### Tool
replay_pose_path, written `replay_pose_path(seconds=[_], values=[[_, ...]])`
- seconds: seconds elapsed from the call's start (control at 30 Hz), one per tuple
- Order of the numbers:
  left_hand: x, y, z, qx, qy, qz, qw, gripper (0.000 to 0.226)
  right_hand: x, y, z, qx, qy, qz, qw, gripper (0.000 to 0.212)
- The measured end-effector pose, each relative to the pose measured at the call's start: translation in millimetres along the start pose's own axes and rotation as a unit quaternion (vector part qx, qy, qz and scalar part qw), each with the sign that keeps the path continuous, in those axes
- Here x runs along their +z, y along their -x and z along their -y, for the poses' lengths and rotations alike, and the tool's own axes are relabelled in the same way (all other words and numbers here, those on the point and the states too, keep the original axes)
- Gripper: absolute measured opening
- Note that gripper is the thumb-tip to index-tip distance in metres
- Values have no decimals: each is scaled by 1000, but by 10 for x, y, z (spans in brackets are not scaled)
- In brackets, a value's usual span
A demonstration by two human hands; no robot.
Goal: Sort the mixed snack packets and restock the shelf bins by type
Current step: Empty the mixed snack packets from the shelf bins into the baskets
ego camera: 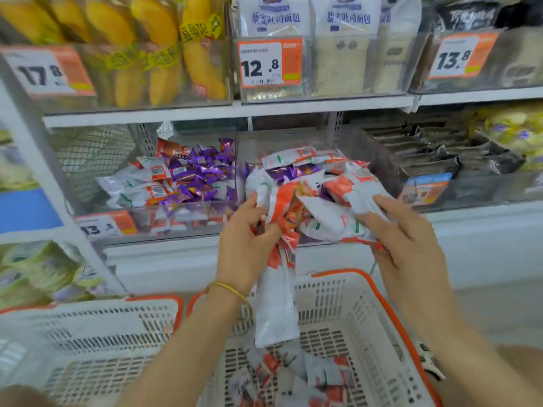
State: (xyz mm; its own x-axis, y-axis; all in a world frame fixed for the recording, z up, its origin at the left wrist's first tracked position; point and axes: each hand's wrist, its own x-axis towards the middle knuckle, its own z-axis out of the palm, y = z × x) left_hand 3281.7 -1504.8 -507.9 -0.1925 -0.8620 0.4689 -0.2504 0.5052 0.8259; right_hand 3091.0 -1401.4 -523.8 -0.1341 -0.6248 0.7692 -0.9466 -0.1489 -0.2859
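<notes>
over the orange-rimmed basket (357,301), left hand (246,245) and right hand (411,242) each tight around white-and-orange packets (326,223)

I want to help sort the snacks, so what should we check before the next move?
1. Left hand grips the hanging packets: ok.
2. Right hand holds the white packets: ok.
3. Left bin holds one type only: not ok, purple packets mix with white ones.
4. Right bin holds one type only: not ok, purple shows there too.
5. Basket sits below to catch drops: ok.
6. Basket emptied: not ok, leftover packets remain.
</notes>
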Motion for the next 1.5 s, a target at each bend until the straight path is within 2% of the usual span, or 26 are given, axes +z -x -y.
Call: replay_pose_path(seconds=[0.07, 0.13, 0.2, 0.3, 0.4, 0.47, 0.53, 0.63, 0.67, 0.7, 0.73, 0.8, 0.83, 0.87, 0.9, 0.93, 0.97, 1.0, 1.07, 1.13, 1.2, 1.3, 1.33, 1.4, 1.5], values=[[-24, 454, 132, -4, -7, 9, 1000, 13, -12, 479, 67, -14, 21, 35, 999, 61], [-9, 798, 304, -6, -20, 26, 999, 21, 49, 845, 52, -6, 34, 77, 996, 75], [6, 1008, 526, 28, -47, 65, 996, 18, 146, 1061, -32, 15, 19, 117, 993, 77], [39, 1149, 762, 123, -127, 111, 978, 22, 339, 1248, -258, 42, -18, 186, 981, 53], [65, 1255, 952, 147, -184, 131, 963, 20, 496, 1307, -481, 108, -29, 291, 950, 39], [75, 1334, 1079, 104, -221, 167, 955, 21, 541, 1305, -513, 140, -2, 357, 923, 37], [88, 1341, 1191, 13, -243, 227, 943, 24, 583, 1272, -497, 163, -1, 421, 892, 45], [124, 1191, 1196, -48, -303, 352, 884, 32, 565, 1087, -416, 176, -1, 518, 837, 75], [139, 1110, 1131, -50, -313, 383, 868, 37, 543, 999, -411, 168, 11, 515, 840, 79], [157, 1017, 1033, -37, -305, 389, 869, 41, 510, 897, -402, 158, 24, 479, 863, 75], [191, 902, 913, -5, -279, 359, 891, 43, 455, 749, -381, 150, 27, 402, 903, 65], [276, 549, 536, 88, -210, 215, 950, 42, 320, 299, -378, 151, 14, 201, 968, 43], [320, 322, 371, 142, -184, 139, 963, 35, 273, 23, -417, 144, 7, 116, 983, 37], [373, 48, 234, 171, -182, 95, 964, 27, 261, -263, -497, 130, 17, 71, 989, 36], [433, -233, 145, 174, -200, 82, 961, 23, 267, -544, -577, 117, 43, 73, 990, 41], [505, -531, 126, 151, -236, 106, 954, 28, 338, -797, -685, 115, 69, 111, 985, 49], [588, -802, 160, 109, -292, 162, 936, 40, 407, -1009, -768, 130, 88, 174, 972, 59], [671, -1020, 221, 50, -345, 241, 906, 58, 501, -1163, -853, 157, 95, 250, 951, 72], [801, -1270, 271, -61, -385, 381, 838, 86, 690, -1322, -976, 205, 86, 381, 897, 96], [921, -1388, 312, -94, -382, 451, 801, 90, 864, -1354, -1064, 227, 79, 434, 868, 106], [989, -1448, 308, -88, -409, 480, 771, 94, 976, -1359, -1123, 230, 102, 416, 874, 99], [1041, -1474, 274, -71, -468, 488, 734, 101, 943, -1399, -1114, 224, 153, 344, 899, 74], [1051, -1469, 262, -73, -467, 485, 736, 99, 886, -1413, -1093, 220, 148, 323, 908, 67], [1052, -1460, 270, -70, -438, 467, 765, 88, 699, -1429, -1030, 214, 100, 274, 932, 60], [1015, -1469, 305, -59, -385, 449, 805, 70, 235, -1330, -797, 218, -65, 177, 958, 67]])
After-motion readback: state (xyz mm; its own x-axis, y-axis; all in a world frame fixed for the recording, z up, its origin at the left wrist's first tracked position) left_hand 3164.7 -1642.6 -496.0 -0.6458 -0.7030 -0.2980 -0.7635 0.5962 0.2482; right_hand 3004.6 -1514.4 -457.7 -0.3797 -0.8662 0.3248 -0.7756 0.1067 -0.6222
